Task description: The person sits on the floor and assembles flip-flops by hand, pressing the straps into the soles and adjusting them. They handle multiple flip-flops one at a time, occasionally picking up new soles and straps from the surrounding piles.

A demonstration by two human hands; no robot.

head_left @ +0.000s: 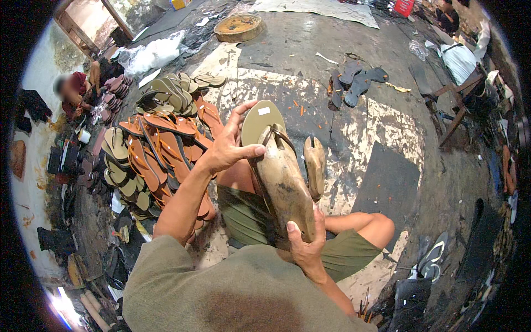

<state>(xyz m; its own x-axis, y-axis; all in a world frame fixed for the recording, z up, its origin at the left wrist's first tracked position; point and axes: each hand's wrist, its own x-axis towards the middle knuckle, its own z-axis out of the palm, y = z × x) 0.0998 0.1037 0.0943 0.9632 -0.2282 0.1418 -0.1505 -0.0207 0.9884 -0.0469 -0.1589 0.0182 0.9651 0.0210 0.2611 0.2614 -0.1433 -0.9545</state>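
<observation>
An olive flip-flop (255, 123) with a white label near its toe is held up over my lap. A worn wooden shoe last (286, 185) lies along it, its slotted end under the dark strap (280, 134). My left hand (231, 145) grips the flip-flop's left edge near the toe, thumb on top and fingers around the side. At the near end, my right hand (307, 241) is closed around the last's heel. A second, smaller-looking wooden last (314, 166) is on the floor just beyond. The flip-flop's underside and heel are hidden.
To my left lie heaps of orange-brown flip-flops (176, 155) and olive flip-flops (168, 93). Dark soles (358, 86) lie ahead on the scrap-strewn floor, with a round wooden block (239, 27) farther off. Another person (80, 94) sits at far left; a wooden frame (459, 105) stands right.
</observation>
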